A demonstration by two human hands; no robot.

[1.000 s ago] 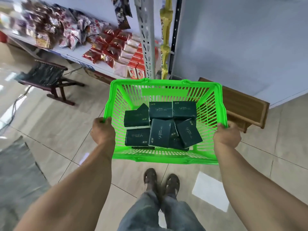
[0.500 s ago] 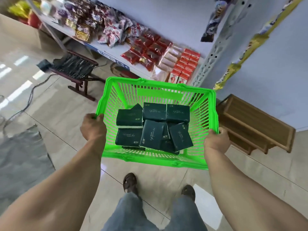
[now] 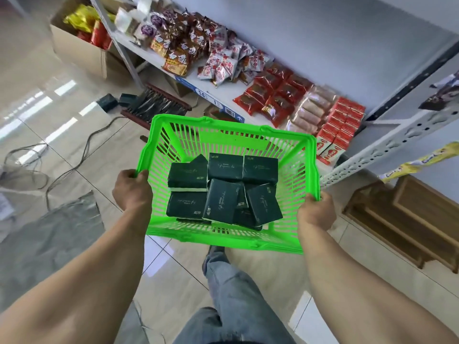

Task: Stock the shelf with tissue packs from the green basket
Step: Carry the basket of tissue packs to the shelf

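the left hand point(image 3: 131, 191) is gripping the left rim of the green basket point(image 3: 260, 240), fingers curled over its edge, and the right hand point(image 3: 316, 212) is gripping the right rim the same way. between the two grips, the dark tissue packs point(image 3: 221, 194) are lying loosely piled in the basket. beyond the hands, the shelf point(image 3: 223, 94) is carrying red snack packets point(image 3: 270, 95).
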